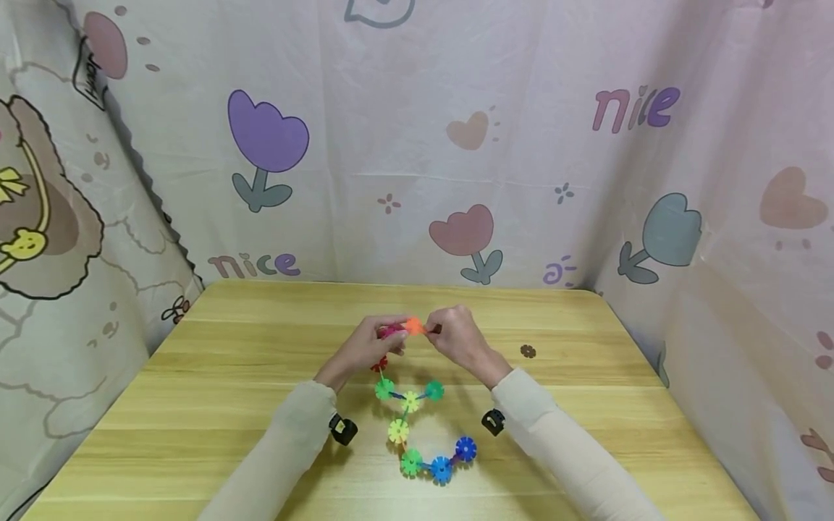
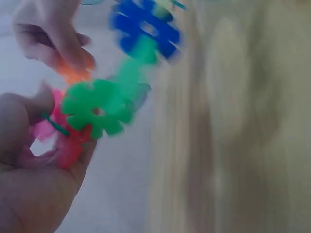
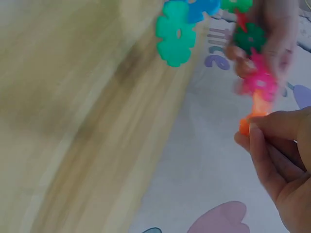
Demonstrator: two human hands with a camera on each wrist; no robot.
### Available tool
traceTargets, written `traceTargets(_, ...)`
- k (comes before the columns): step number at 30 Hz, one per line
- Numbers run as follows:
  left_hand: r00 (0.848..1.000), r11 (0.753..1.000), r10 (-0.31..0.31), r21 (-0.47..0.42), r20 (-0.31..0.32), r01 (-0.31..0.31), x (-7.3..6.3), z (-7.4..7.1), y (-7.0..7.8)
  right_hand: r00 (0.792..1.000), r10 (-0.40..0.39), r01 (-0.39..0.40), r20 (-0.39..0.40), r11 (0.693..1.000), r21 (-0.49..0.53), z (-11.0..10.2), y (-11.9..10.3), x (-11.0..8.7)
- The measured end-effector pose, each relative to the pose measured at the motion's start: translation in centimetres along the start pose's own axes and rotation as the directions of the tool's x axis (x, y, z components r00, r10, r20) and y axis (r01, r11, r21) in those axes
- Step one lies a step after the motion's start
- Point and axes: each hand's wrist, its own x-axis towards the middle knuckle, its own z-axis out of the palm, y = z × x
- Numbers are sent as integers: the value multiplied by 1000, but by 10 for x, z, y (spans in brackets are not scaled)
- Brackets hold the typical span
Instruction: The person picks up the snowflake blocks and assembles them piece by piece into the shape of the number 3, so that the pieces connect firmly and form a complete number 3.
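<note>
Both hands hold up one end of a chain of interlocked snowflake discs above the table. My left hand (image 1: 361, 349) grips the pink disc (image 1: 389, 331), its fingers partly hiding that disc and the red disc (image 1: 379, 364) below. From the right, my right hand (image 1: 464, 344) pinches an orange piece beside the orange disc (image 1: 414, 326); in the right wrist view, thumb and fingertips close on orange plastic (image 3: 246, 126). Below run green (image 1: 384, 389), yellow (image 1: 398, 431) and blue discs (image 1: 441, 469). A green disc (image 2: 95, 108) hides part of the left wrist view's grip.
A single brown disc (image 1: 528, 351) lies on the wooden table (image 1: 228, 405), to the right of my right hand. A printed curtain (image 1: 391, 145) stands behind the table and along its sides. Black wrist cameras (image 1: 343, 429) sit under both sleeves.
</note>
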Motion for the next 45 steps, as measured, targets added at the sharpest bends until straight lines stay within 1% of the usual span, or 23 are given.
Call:
traceTargets(1, 1000, 1000, 17, 23, -5, -17, 1, 2, 2, 1000, -1, 1, 0, 1000, -1, 2, -1, 0)
traceTargets(4, 996, 994, 81, 75, -26, -79, 5, 4, 10, 999, 26, -24, -30, 998, 56, 4, -2, 0)
traceTargets(7, 994, 990, 97, 111, -57, -90, 9, 2, 18, 996, 41, -33, -84, 994, 100, 2, -4, 3)
traceTargets(9, 994, 990, 79, 122, -73, -70, 10, -2, 20, 994, 36, -26, -101, 994, 104, 0, -5, 5)
traceTargets(11, 996, 992, 59, 119, -72, -50, 10, -5, 21, 994, 26, -17, -111, 996, 86, -2, -5, 7)
traceTargets(13, 997, 994, 49, 104, -67, -42, 9, -8, 20, 992, 35, -25, -124, 996, 82, -3, -4, 7)
traceTargets(16, 996, 995, 63, 78, -63, -58, 9, -11, 19, 987, 39, -28, -156, 997, 77, -4, -2, 6)
traceTargets(22, 993, 993, 103, 60, -51, -100, 8, -11, 18, 980, -28, 42, -195, 997, 65, -2, -2, 7)
traceTargets(24, 994, 993, 103, 58, -49, -100, 7, -10, 18, 977, -37, 50, -208, 997, 61, -2, -3, 7)
traceTargets(28, 994, 995, 87, 56, -60, -83, 5, -10, 17, 973, -10, 26, -230, 997, 69, -1, -2, 5)
traceTargets(32, 997, 996, 70, 50, -38, -68, 3, -9, 17, 975, 4, 14, -222, 997, 80, -2, -1, 4)
traceTargets(36, 998, 996, 66, 58, -10, -65, 2, -8, 18, 977, -33, 50, -212, 996, 72, -2, 0, 3)
traceTargets(39, 998, 996, 58, 63, 5, -58, 3, -8, 17, 974, -53, 70, -219, 995, 70, -2, 1, 3)
traceTargets(42, 999, 997, 50, 64, 15, -51, 3, -8, 17, 974, -41, 60, -223, 995, 78, -1, 1, 3)
traceTargets(45, 999, 997, 43, 59, 13, -44, 3, -8, 15, 973, -7, 31, -230, 994, 104, 1, 0, 2)
